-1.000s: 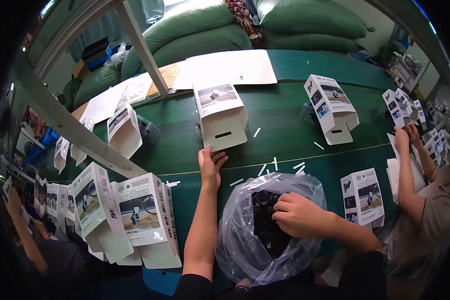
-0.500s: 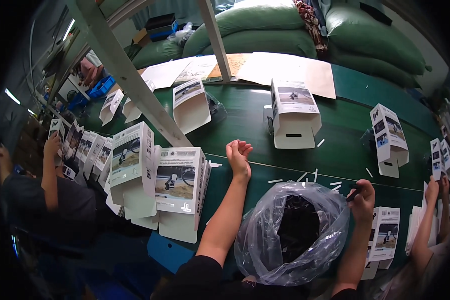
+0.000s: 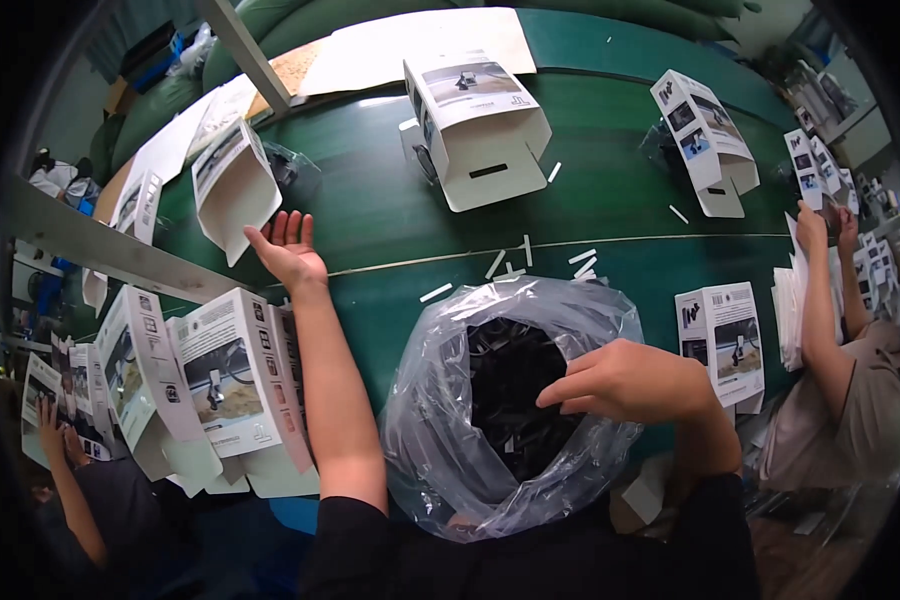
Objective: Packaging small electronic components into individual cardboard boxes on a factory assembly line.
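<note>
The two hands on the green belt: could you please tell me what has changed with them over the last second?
The right hand lay in the clear plastic bag, swung out to the bag's right side, and now sits over its mouth with fingers pinched together. The left hand lay flat on the green belt; now it is lifted, palm open, near an open white carton. The bag stayed put.

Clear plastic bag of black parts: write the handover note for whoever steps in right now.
Left hand: open, palm up, empty, over the green belt, near an open white carton.
Right hand: fingers pinched at the mouth of the clear plastic bag; whether it holds a black part cannot be told.
Done: another open carton sits further up the belt.
Left: folded cartons stacked at the left, bag well filled.
</note>
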The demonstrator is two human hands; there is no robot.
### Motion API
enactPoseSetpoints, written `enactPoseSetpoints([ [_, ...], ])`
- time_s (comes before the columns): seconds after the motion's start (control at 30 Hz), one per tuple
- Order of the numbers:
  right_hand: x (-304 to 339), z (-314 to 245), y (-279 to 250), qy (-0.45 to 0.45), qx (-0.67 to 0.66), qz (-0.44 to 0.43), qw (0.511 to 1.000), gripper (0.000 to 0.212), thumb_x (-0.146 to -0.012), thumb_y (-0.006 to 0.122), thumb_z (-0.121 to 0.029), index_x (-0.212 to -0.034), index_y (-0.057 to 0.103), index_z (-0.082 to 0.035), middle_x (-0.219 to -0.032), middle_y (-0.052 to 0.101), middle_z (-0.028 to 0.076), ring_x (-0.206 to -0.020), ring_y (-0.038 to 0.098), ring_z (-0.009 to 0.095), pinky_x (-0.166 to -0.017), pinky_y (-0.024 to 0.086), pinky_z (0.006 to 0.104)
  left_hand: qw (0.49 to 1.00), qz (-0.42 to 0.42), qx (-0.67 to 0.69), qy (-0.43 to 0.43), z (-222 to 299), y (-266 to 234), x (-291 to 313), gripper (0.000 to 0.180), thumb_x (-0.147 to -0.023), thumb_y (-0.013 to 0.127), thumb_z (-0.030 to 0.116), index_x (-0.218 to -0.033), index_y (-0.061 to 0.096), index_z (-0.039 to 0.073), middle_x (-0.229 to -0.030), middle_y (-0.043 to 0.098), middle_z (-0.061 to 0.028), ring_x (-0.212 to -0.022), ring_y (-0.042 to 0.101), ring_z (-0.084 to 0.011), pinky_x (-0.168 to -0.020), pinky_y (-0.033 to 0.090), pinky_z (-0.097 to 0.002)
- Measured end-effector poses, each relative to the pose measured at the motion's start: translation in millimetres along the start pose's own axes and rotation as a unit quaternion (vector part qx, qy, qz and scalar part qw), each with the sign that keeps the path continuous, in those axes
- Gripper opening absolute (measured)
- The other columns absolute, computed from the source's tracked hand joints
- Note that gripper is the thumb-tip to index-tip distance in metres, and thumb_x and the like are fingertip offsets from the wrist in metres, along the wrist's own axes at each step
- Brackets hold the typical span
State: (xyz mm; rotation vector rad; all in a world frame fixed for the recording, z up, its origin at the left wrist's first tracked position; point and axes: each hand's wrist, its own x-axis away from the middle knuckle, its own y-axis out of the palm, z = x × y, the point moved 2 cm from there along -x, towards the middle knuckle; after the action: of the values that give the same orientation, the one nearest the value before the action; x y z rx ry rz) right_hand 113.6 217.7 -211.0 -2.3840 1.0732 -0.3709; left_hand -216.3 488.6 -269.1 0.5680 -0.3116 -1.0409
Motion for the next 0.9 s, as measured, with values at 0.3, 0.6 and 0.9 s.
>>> enactPoseSetpoints([
  [0.3, -27.1, -1.8, -10.9, -0.022, -0.004, -0.121, 0.992, 0.052, -0.073, 0.065, -0.001, -0.123, 0.054, -0.008, -0.084, 0.064, 0.009, -0.069, 0.060, 0.029, -0.064, 0.048, 0.0332, 0.997, 0.010, -0.083, 0.002, -6.4, -17.3, -17.3, 0.035, -0.090, 0.051, 0.021, -0.115, 0.046, -0.003, -0.088, 0.060, -0.0139, -0.076, 0.062, -0.0203, -0.061, 0.054, -0.0298],
  [0.6, -112.0, -26.0, -57.8, -0.056, -0.084, 0.076, 0.992, 0.014, -0.071, 0.062, 0.005, -0.083, 0.064, -0.001, -0.074, 0.061, 0.005, -0.058, 0.051, 0.015, -0.053, 0.042, 0.0247, 0.997, -0.035, -0.054, -0.040, -32.2, -11.0, 23.0, 0.027, -0.092, 0.050, 0.010, -0.116, 0.045, -0.002, -0.082, 0.061, -0.0109, -0.065, 0.064, -0.0166, -0.051, 0.054, -0.0247],
  [0.9, -308.8, 11.3, -42.1, -0.174, 0.108, 0.311, 0.928, 0.016, -0.072, 0.055, 0.007, -0.085, 0.063, 0.001, -0.075, 0.066, 0.011, -0.058, 0.057, 0.025, -0.060, 0.047, 0.0326, 0.990, -0.077, -0.093, -0.072, -25.8, -4.1, 38.7, 0.032, -0.091, 0.048, 0.008, -0.120, 0.042, -0.004, -0.086, 0.061, -0.0125, -0.062, 0.063, -0.0164, -0.050, 0.048, -0.0231],
])
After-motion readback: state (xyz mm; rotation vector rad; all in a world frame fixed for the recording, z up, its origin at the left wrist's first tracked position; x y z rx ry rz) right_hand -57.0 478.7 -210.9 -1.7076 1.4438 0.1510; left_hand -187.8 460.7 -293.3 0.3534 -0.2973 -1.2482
